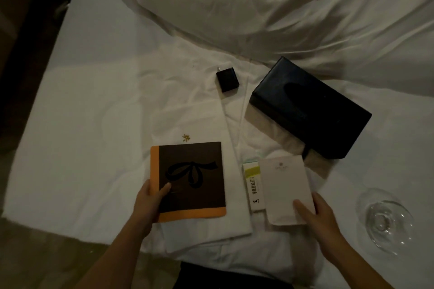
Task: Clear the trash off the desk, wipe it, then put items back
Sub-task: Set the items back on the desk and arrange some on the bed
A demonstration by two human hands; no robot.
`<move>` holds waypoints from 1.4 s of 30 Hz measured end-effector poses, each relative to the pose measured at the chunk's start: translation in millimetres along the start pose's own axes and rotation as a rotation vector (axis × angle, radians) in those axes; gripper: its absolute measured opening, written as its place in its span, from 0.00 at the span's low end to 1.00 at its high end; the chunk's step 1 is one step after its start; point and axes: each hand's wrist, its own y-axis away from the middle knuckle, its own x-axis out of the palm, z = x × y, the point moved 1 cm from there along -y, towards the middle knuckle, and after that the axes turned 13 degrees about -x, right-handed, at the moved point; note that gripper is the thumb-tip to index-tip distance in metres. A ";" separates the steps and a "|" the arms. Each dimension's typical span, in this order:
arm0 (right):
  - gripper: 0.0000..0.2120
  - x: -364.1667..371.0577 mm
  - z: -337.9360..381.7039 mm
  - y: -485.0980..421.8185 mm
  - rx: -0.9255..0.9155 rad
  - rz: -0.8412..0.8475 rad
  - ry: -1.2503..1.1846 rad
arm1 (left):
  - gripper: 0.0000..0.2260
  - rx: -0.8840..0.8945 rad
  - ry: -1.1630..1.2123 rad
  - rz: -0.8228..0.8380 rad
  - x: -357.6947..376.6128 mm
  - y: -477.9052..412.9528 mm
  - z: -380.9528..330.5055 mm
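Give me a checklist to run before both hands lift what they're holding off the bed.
1. Left hand grips the brown-and-orange booklet at its lower left corner: ok.
2. Right hand pinches the white notepad at its lower right corner: ok.
3. Notepad free of the medicine box: cannot tell, their edges meet.
4. Wine glass safely away from the right forearm: not ok, it sits close by on soft bedding.
5. Black charger plug and tissue box out of the way: ok.

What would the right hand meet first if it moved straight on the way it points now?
The right hand grips the white card and points up-left across it. Going on, it would probably meet the small white box beside the card first, though depth is unclear.
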 end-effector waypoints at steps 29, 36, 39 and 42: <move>0.24 56.6 30.7 1.9 -0.086 0.159 -0.131 | 0.16 0.087 0.075 0.281 23.9 15.2 -15.2; 0.24 50.9 60.3 92.7 -0.140 0.088 -0.202 | 0.17 0.174 -0.056 0.422 -2.1 82.5 -10.1; 0.24 52.0 69.4 150.6 -0.174 0.049 -0.245 | 0.20 0.229 -0.136 0.462 -19.7 116.5 -8.2; 0.21 46.6 75.4 204.7 -0.193 -0.047 -0.293 | 0.18 0.319 -0.221 0.553 -29.1 155.4 -16.1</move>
